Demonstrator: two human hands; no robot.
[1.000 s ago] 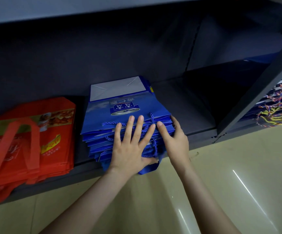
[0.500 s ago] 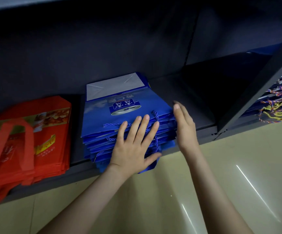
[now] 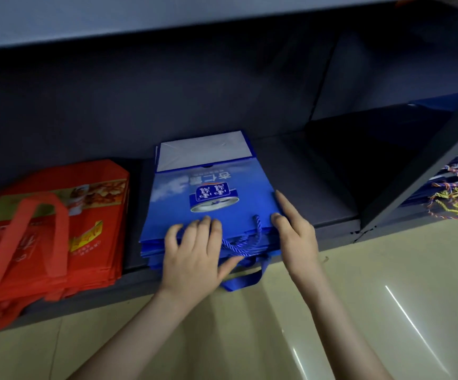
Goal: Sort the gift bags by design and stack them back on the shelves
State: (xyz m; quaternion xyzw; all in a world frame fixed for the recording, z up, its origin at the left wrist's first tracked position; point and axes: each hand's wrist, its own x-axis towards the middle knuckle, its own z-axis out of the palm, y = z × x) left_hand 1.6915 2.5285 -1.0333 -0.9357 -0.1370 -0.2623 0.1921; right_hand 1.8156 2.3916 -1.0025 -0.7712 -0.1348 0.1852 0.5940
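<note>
Right of the red bags [image 3: 58, 229], the blue bag stack [image 3: 208, 185] runs front-to-back, handles outward; the left hand [image 3: 195, 259] curls its fingers over the front edge, and the right hand [image 3: 296, 234] lies straight-fingered alongside.

- Light is dim overall; the shelf recess [image 3: 222, 86] behind the blue bag stack [image 3: 208, 193] sinks into deep shadow.
- The floor [image 3: 332, 311] below the stack is brighter, with thin glare streaks to the stack's right.
- Shelf edges bow away from the stack.
- The left hand [image 3: 192, 259] looks slightly soft.
</note>
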